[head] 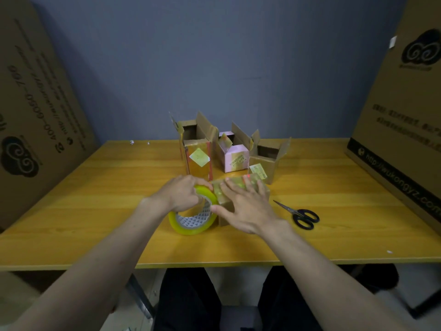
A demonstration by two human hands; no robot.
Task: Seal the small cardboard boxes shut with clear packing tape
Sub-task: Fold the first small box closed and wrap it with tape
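A small cardboard box [225, 201] lies on the wooden table [95, 211] in front of me, its top shiny with tape. My right hand [245, 206] lies flat on top of it, fingers straight and spread, thumb against the near left corner. Right beside the box's left end stands a roll of yellowish clear packing tape [193, 223], tilted on its edge. My left hand [183, 193] grips the roll from above, fingers curled over its rim.
Behind stand a tall open cardboard box [198, 151], a pink open box [235, 156] and a low open cardboard box [269, 161]. Black scissors [300, 215] lie to the right. Large cardboard sheets [403, 103] lean at both table sides.
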